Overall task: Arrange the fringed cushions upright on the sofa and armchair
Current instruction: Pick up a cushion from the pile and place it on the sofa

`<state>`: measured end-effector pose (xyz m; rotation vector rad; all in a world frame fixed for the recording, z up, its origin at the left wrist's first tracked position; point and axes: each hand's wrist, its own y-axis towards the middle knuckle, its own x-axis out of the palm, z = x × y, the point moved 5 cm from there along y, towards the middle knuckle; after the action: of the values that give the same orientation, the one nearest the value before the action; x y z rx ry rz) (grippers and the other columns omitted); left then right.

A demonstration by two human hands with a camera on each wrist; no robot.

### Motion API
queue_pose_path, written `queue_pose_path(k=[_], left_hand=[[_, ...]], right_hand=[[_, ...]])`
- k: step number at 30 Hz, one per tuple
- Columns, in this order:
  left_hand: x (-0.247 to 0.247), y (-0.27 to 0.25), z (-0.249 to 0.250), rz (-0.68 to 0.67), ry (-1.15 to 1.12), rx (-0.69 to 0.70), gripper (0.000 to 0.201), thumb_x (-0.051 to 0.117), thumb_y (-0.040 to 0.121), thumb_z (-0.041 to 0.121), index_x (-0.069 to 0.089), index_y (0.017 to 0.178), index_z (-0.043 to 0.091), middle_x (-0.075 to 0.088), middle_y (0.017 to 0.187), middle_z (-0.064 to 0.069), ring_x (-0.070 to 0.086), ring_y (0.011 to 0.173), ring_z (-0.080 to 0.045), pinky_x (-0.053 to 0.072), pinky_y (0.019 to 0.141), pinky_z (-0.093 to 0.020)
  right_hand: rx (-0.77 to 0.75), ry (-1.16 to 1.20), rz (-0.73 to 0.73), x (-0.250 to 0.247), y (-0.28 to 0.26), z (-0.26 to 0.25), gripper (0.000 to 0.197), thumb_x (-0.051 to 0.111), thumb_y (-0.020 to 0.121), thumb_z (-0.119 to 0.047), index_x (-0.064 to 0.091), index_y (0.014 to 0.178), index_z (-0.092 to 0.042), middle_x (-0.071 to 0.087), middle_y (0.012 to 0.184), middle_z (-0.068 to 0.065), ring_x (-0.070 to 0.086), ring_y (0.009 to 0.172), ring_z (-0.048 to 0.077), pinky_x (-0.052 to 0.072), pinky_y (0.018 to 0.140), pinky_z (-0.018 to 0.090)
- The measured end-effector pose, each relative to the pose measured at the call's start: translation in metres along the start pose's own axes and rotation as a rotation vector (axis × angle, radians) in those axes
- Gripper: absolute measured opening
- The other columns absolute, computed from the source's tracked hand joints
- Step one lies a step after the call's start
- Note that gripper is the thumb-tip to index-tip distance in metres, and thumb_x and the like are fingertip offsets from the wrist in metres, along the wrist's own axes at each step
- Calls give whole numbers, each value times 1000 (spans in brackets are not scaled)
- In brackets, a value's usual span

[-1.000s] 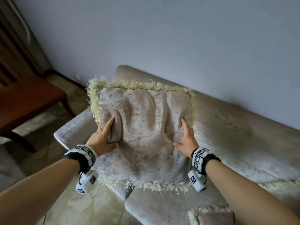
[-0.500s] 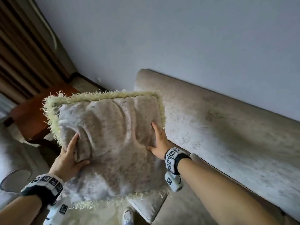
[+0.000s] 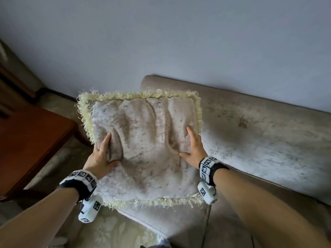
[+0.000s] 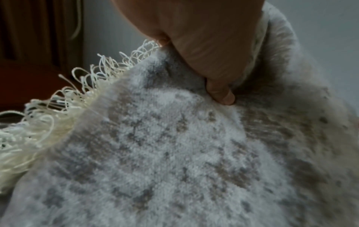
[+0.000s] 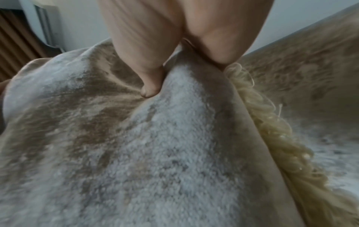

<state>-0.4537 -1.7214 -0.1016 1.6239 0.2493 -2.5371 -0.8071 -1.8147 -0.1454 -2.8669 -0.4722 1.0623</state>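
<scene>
Running along the grey wall [image 3: 179, 42], the beige sofa [image 3: 259, 140] fills the right side, with a red-brown wooden bench [image 3: 32, 140] to its left on the patterned floor [image 3: 111, 230]. Held up in front of the sofa's left end, the fringed cushion [image 3: 146, 149] faces the person, its cream fringe all round. The left hand [image 3: 101, 158] grips its left edge, the right hand [image 3: 194, 151] its right edge, thumbs pressed into the front and fingers curled behind.
</scene>
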Motion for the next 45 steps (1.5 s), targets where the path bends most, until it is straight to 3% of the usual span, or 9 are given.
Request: queue_pose_path(k=[5, 14, 21, 24, 28, 33, 36, 40, 45], left_hand=[[20, 44, 18, -55, -77, 144, 132, 87, 63, 37, -20, 137, 60, 29, 144, -27, 46, 119, -48, 48, 93, -54], [75, 99, 78, -123, -79, 204, 115, 83, 70, 32, 4, 152, 22, 23, 148, -31, 34, 131, -49, 38, 101, -52], [143, 173, 67, -206, -79, 249, 118, 82, 69, 41, -5, 147, 47, 21, 149, -32, 34, 132, -52, 43, 98, -55], [175, 206, 58, -237, -66, 284, 113, 83, 68, 38, 6, 150, 34, 25, 150, -31, 27, 137, -50, 39, 102, -54], [216, 239, 41, -234, -158, 291, 104, 88, 63, 31, 27, 147, 25, 39, 136, -23, 50, 118, -45, 51, 88, -48], [274, 258, 15, -195, -215, 237, 96, 92, 55, 21, 28, 126, 33, 45, 117, -25, 58, 93, -48, 53, 78, -53], [314, 262, -3, -226, -253, 174, 91, 93, 53, 11, 30, 118, 27, 44, 116, -33, 56, 92, -53, 51, 79, -55], [356, 280, -31, -261, -275, 62, 69, 87, 54, 29, 44, 108, 29, 55, 113, -21, 62, 87, -34, 54, 79, -45], [370, 279, -30, -229, -317, 10, 54, 67, 49, 44, 40, 93, 30, 56, 99, -18, 61, 75, -31, 50, 69, -36]], right_hand=[[80, 1, 72, -24, 3, 20, 111, 77, 81, -14, -3, 150, -47, 19, 150, 7, 27, 140, 27, 26, 113, 42], [150, -15, 206, -58, 4, 79, 115, 77, 80, -11, -7, 148, -49, -2, 161, -11, 10, 148, 18, 14, 119, 43], [324, 47, 300, -38, 22, 127, 113, 79, 77, -9, 2, 147, -52, 10, 158, 1, 19, 145, 24, 19, 117, 41], [400, 66, 345, -14, 39, 149, 107, 78, 78, -7, 9, 149, -47, 16, 156, 2, 25, 142, 23, 27, 116, 40], [424, 112, 421, 16, 61, 182, 99, 74, 76, 1, 19, 142, -49, 21, 152, -2, 30, 134, 16, 34, 105, 30], [534, 83, 489, 54, 79, 239, 83, 74, 75, 6, 31, 140, -22, 30, 135, -6, 35, 121, 11, 32, 102, 28], [575, 54, 513, 74, 93, 270, 76, 68, 81, 5, 24, 132, -32, 32, 131, -4, 44, 117, 17, 41, 93, 31], [574, 30, 601, 92, 109, 295, 70, 63, 82, 1, 20, 119, -39, 39, 125, 10, 54, 73, 15, 54, 74, 42], [504, 31, 669, 101, 113, 306, 72, 66, 77, 4, 21, 116, -38, 36, 118, 7, 56, 74, 24, 52, 68, 38]])
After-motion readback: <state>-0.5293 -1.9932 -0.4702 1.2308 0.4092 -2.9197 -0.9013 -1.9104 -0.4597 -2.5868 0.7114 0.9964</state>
